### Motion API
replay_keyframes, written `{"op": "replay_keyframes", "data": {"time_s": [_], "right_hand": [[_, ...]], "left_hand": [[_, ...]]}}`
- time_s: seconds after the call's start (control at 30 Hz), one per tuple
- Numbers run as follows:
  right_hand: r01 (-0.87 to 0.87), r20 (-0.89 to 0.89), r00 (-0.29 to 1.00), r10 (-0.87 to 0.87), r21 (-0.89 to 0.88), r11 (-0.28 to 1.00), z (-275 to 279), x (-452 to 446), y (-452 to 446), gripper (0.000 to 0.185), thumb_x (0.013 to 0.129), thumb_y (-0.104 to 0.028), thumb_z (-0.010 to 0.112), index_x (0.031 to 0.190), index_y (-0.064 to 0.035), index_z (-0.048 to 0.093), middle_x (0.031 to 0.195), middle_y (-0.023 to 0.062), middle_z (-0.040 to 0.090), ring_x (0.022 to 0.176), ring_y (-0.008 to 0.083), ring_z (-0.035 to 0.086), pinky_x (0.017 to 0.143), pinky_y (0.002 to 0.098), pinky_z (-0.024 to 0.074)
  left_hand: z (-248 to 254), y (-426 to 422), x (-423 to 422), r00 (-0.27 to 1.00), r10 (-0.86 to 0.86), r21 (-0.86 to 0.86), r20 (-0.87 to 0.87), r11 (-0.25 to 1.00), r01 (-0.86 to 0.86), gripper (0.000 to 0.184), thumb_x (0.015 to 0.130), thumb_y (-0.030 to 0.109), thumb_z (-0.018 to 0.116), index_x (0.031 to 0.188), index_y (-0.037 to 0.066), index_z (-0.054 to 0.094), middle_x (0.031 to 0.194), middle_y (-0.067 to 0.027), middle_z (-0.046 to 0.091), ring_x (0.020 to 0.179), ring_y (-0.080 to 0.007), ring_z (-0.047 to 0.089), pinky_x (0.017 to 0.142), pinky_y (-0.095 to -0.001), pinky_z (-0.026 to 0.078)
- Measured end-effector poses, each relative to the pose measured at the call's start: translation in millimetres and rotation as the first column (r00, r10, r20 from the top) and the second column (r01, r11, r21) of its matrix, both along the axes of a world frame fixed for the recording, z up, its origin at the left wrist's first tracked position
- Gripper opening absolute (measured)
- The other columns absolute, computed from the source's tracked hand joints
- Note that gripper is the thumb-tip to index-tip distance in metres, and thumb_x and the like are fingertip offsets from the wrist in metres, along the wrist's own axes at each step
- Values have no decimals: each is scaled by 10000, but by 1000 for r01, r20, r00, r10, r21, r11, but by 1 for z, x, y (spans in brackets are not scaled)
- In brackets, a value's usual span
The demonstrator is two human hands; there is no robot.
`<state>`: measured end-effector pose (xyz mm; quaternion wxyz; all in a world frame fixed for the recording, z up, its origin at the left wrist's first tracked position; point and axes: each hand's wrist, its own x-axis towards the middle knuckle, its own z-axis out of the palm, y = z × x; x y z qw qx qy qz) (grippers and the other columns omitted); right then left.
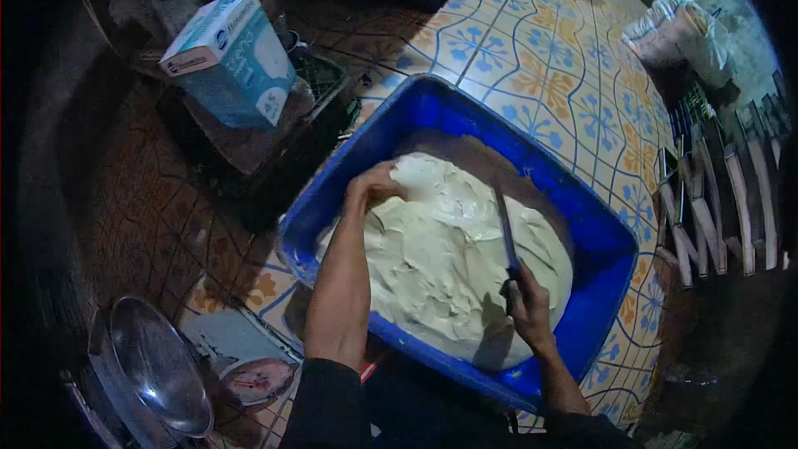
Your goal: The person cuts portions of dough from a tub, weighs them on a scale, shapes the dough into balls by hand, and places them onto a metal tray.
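Observation:
A large mass of pale dough (440, 262) fills much of a blue plastic tub (603, 283) in front of me. My right hand (529, 308) is closed around the dark handle of a knife (505, 229), whose long blade points away from me over the dough. At the tub's left side, my left hand (378, 185) presses against the dough's far left edge. Its fingers are partly hidden by the dough, so how they are bent does not show fully.
On the left a teal and white box (237, 62) sits on a dark crate (320, 83). A weighing scale with a metal bowl (162, 366) stands at lower left. Wooden slats (731, 199) and a white sack (677, 37) are at right, on the patterned tile floor (532, 50).

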<state>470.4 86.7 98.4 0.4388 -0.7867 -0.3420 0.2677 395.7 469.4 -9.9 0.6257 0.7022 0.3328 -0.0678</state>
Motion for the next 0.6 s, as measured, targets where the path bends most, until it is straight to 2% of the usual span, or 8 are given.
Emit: {"op": "replay_keyframes", "data": {"time_s": [0.03, 0.13, 0.2, 0.3, 0.4, 0.47, 0.53, 0.6], "right_hand": [[-15, 70, 997, 17, -21, 1000, -6, -6, 3, 470, 916, -59, 503, 1376, -23, 415, 745, 118, 617, 621, 160, 594, 604, 298, 492], [-133, 148, 981, 122, 68, 989, -25, -15, 32, 521, 900, -52, 501, 1407, -82, 387, 988, 224, 655, 810, 270, 677, 705, 361, 504], [-258, 189, 945, 269, -78, 963, -10, -2, 72, 589, 871, -9, 532, 1428, -85, 357, 993, 178, 658, 761, 198, 637, 725, 301, 495], [-432, 156, 884, 441, -90, 897, 13, -19, 99, 627, 845, 11, 535, 1434, -106, 354, 822, 138, 625, 670, 165, 581, 675, 287, 481], [-565, 19, 824, 566, -44, 824, 11, -43, 56, 575, 864, 13, 466, 1421, -102, 385, 690, 51, 529, 600, 115, 478, 596, 270, 439], [-540, -235, 825, 514, -59, 840, 34, -64, 23, 523, 884, -24, 456, 1400, -99, 410, 849, 122, 669, 671, 172, 593, 631, 303, 480], [-544, -197, 823, 532, -5, 839, 33, -76, 24, 502, 905, -41, 450, 1401, -108, 415, 949, 157, 669, 792, 178, 624, 701, 287, 483], [-526, -157, 836, 526, 49, 849, 30, -87, 22, 480, 926, -57, 443, 1401, -117, 419, 1050, 193, 668, 913, 185, 655, 771, 271, 486]], "left_hand": [[-3, -8, -9, 976, -27, -152, 218, 986, 62, 844, 505, 107, 804, 1296, 75, 510, 1139, -97, 634, 1023, -230, 589, 924, -358, 455], [77, -74, -42, 964, -249, 602, -92, 757, 253, 665, 674, 274, 735, 1288, 123, 529, 1189, -179, 610, 1138, -329, 555, 958, -446, 424], [127, -136, -74, 990, -131, 687, -54, 714, 132, 574, 743, 329, 670, 1266, 130, 546, 1176, -196, 606, 1095, -374, 563, 927, -479, 422], [158, -184, -110, 974, 191, 536, 124, 813, -228, 548, 635, 123, 695, 1172, 63, 602, 1040, -170, 664, 975, -331, 639, 864, -401, 475], [197, -192, -135, 944, 272, 434, 185, 839, -327, 442, 662, 109, 671, 1100, 79, 622, 1005, -193, 661, 967, -366, 629, 810, -423, 472], [221, -202, -136, 913, 344, 424, 221, 809, -408, 378, 617, 18, 652, 992, 36, 611, 935, -190, 658, 924, -346, 644, 778, -391, 486], [246, -206, -131, 862, 346, 344, 369, 811, -473, 362, 606, -2, 653, 960, 26, 584, 887, -185, 649, 895, -305, 650, 789, -377, 481], [272, -214, -127, 804, 353, 392, 478, 733, -556, 339, 587, -42, 625, 906, 56, 562, 844, -80, 600, 850, -134, 561, 770, -288, 455]]}}
